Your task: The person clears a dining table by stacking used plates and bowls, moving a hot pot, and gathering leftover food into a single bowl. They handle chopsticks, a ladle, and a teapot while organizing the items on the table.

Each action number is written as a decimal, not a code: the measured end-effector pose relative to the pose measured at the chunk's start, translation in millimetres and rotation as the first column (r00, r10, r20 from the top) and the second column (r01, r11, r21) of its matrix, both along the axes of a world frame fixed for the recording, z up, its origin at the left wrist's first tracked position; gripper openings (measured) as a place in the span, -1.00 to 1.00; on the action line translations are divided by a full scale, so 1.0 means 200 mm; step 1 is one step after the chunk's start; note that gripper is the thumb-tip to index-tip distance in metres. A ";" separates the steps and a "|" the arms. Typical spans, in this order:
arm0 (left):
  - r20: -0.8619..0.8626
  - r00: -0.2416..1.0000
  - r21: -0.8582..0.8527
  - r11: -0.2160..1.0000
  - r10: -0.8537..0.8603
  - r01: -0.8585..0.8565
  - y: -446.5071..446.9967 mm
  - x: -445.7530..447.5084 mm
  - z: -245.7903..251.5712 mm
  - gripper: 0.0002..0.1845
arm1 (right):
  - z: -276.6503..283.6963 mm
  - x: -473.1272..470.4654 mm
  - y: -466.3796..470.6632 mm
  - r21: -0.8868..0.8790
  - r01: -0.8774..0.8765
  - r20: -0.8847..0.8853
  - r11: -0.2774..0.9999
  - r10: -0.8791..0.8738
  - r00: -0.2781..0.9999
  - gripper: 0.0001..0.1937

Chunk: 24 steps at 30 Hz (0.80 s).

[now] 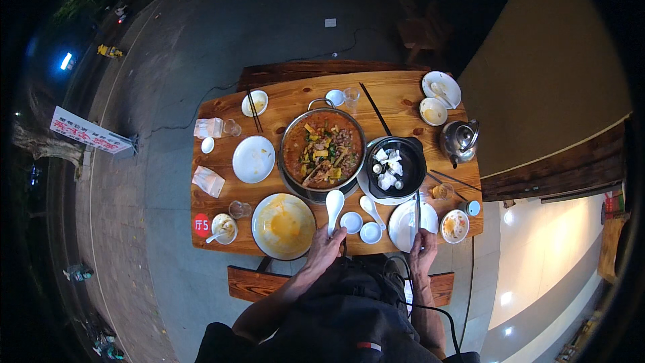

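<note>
My left hand (pixel 327 244) grips the handle of a white soup spoon (pixel 334 206) at the near table edge, just right of a large stained plate (pixel 269 224). Dark chopsticks (pixel 417 212) are held in my right hand (pixel 423 248) over a white plate (pixel 400 226). Between my hands lie another white spoon (pixel 369 208) and two small white dishes (pixel 351 222). Beyond them stands a wide metal pot (pixel 322 148) of red broth with meat and vegetables. To its right, a black pot (pixel 413 161) holds crumpled tissues (pixel 387 180) and small metallic things.
A metal kettle (pixel 458 142) and stacked used dishes (pixel 453 85) stand at the right. On the left are an oval plate (pixel 253 159), tissue packs (pixel 208 181), a glass (pixel 240 209) and a small bowl (pixel 228 220). A wooden bench (pixel 257 283) is below the near edge.
</note>
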<state>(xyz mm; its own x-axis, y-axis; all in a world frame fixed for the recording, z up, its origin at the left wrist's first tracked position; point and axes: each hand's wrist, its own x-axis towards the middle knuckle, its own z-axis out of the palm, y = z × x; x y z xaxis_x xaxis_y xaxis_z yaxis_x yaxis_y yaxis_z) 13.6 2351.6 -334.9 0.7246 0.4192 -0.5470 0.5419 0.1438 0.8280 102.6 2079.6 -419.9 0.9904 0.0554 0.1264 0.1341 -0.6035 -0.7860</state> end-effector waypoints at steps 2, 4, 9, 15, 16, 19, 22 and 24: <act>0.004 1.000 0.015 1.000 -0.006 0.006 -0.01 0.02 0.01 -0.64 | 0.04 0.01 0.03 0.021 -0.069 -0.011 0.997 0.069 0.998 -0.84; -0.014 1.000 0.017 1.000 0.001 0.000 -0.03 0.03 0.02 -0.63 | 0.08 0.00 0.06 0.057 -0.123 -0.107 0.991 0.129 0.986 -0.84; -0.002 0.997 0.022 0.997 0.080 -0.080 -0.05 0.00 0.03 -0.64 | 0.09 0.02 0.15 0.227 -0.238 -0.320 0.944 0.303 0.898 -0.83; -0.039 0.948 -0.022 0.948 0.315 -0.316 0.00 -0.10 0.00 -0.62 | -0.01 0.07 0.40 0.480 -0.397 -0.463 0.782 0.610 0.643 -0.85; -0.011 0.934 -0.034 0.934 0.356 -0.356 0.02 -0.12 0.01 -0.62 | -0.02 0.07 0.45 0.480 -0.462 -0.451 0.746 0.662 0.599 -0.85; 0.023 0.879 -0.013 0.880 0.476 -0.475 0.10 -0.16 0.04 -0.63 | -0.04 0.08 0.60 0.514 -0.516 -0.502 0.685 0.728 0.467 -0.81; 0.117 0.827 0.028 0.831 0.550 -0.556 0.20 -0.17 0.09 -0.67 | -0.05 0.07 0.75 0.545 -0.451 -0.680 0.707 0.687 0.256 -0.70; 0.150 0.839 0.128 0.831 0.524 -0.542 0.30 -0.15 0.13 -0.68 | -0.05 0.04 0.82 0.606 -0.259 -0.712 0.752 0.658 0.246 -0.70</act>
<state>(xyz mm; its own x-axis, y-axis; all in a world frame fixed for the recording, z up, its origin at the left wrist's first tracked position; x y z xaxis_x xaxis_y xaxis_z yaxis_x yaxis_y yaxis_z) -16.6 2411.1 -308.8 0.4121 0.8311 -0.3734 0.3288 0.2465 0.9117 111.6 2244.0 -429.6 0.3472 0.6976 -0.6267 -0.5447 -0.3940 -0.7403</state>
